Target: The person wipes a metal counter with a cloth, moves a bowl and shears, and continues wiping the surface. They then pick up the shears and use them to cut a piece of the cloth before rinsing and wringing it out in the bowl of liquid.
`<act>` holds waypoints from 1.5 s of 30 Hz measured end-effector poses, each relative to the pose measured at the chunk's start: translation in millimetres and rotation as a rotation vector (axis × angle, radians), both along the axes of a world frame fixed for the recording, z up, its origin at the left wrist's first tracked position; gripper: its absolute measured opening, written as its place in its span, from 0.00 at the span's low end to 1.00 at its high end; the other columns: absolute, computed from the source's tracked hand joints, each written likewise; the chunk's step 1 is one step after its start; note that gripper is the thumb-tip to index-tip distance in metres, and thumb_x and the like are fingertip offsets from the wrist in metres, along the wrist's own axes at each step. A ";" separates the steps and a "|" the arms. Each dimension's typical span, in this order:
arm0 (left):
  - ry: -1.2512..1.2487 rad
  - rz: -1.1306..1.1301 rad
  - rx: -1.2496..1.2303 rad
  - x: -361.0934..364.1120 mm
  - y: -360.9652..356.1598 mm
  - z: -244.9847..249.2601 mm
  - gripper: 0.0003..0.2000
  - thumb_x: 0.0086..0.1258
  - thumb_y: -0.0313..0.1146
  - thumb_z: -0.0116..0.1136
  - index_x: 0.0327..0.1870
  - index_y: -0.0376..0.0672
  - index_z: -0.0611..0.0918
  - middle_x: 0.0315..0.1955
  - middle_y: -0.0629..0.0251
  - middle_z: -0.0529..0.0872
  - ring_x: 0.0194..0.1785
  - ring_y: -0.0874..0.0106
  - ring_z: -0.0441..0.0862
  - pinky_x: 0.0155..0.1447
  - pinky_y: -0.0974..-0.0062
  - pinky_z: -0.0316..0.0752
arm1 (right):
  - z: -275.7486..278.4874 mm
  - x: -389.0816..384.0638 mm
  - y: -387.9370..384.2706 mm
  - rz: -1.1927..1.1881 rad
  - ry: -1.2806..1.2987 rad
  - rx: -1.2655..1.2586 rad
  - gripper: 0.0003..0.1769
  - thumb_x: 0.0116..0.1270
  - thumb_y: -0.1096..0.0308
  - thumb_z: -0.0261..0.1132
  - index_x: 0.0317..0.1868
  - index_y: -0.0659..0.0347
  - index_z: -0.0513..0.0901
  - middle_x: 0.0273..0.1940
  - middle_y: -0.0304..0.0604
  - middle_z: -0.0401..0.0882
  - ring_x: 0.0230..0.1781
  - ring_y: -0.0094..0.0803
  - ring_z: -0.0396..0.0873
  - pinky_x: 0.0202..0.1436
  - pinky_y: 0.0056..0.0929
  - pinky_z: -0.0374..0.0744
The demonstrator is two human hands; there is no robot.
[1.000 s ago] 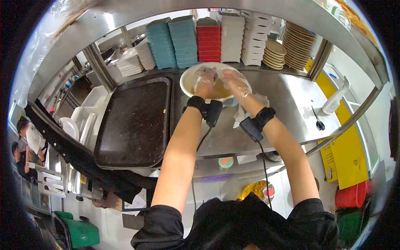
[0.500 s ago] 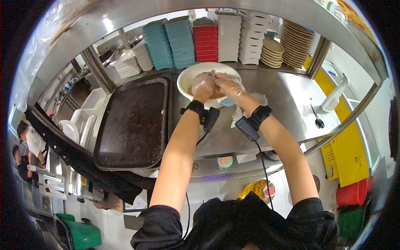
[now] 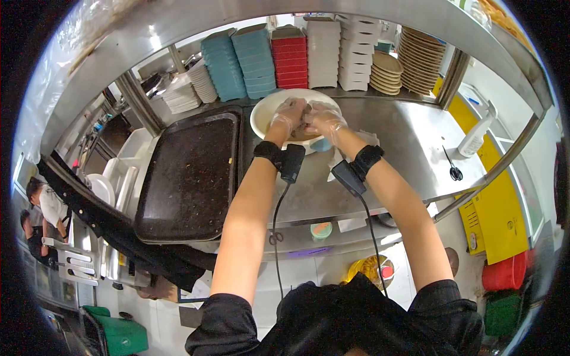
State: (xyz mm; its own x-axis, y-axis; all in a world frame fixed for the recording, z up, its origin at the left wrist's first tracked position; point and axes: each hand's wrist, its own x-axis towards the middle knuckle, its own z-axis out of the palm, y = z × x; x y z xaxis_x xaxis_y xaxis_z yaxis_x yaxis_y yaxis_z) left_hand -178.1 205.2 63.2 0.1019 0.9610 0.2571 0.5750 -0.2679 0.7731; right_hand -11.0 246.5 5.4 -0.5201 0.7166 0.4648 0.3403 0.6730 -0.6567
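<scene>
A large white bowl stands on the steel counter, with some brownish contents low inside it. My left hand, in a clear plastic glove, is over the bowl's left part with its fingers curled inward. Close beside it, my right hand is gloved the same way, fingers bent toward the left hand's. Both look closed around something small and dark between them, too hidden to name. A light blue item and a crumpled white cloth or tissue lie by the bowl's near right side.
Left of the bowl lies a big dark tray. Stacked blue dishes, red dishes and brown plates line the back. Scissors and a spray bottle are at right. A steel shelf runs overhead.
Inside the bowl, my hands have shifted slightly, the left one turning so its back shows more. The left wrist's strapped device has rotated upright. The bowl stays in place.
</scene>
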 end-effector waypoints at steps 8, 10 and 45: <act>-0.959 -0.206 -0.250 14.9 -56.9 44.7 0.21 0.68 0.28 0.53 0.64 0.45 0.72 0.46 0.60 0.83 0.49 0.65 0.80 0.52 0.69 0.77 | 81.7 -22.8 -79.6 -0.257 0.283 -0.761 0.21 0.67 0.71 0.63 0.58 0.66 0.71 0.52 0.47 0.77 0.49 0.33 0.79 0.47 0.33 0.80; -0.821 -0.248 -0.177 28.9 -64.5 57.8 0.19 0.70 0.32 0.55 0.62 0.45 0.75 0.59 0.63 0.77 0.63 0.67 0.72 0.65 0.72 0.66 | 50.8 -13.0 -50.6 -0.174 0.460 -0.631 0.19 0.67 0.71 0.61 0.56 0.66 0.72 0.52 0.47 0.77 0.51 0.34 0.77 0.50 0.34 0.79; 0.864 -0.770 0.354 345.3 -97.9 -32.9 0.29 0.69 0.40 0.49 0.73 0.55 0.63 0.69 0.54 0.67 0.68 0.48 0.65 0.70 0.58 0.67 | -10.2 359.1 -212.1 -0.936 -0.133 0.119 0.21 0.70 0.66 0.56 0.62 0.48 0.75 0.54 0.50 0.81 0.48 0.51 0.81 0.48 0.44 0.79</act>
State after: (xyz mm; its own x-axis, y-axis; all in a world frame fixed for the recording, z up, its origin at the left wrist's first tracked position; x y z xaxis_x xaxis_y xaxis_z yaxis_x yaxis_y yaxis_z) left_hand 167.2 107.3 30.3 0.8844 0.4630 0.0586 0.4622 -0.8863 0.0271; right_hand 348.1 34.4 -4.8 0.1871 0.8206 0.5400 0.8420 0.1492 -0.5185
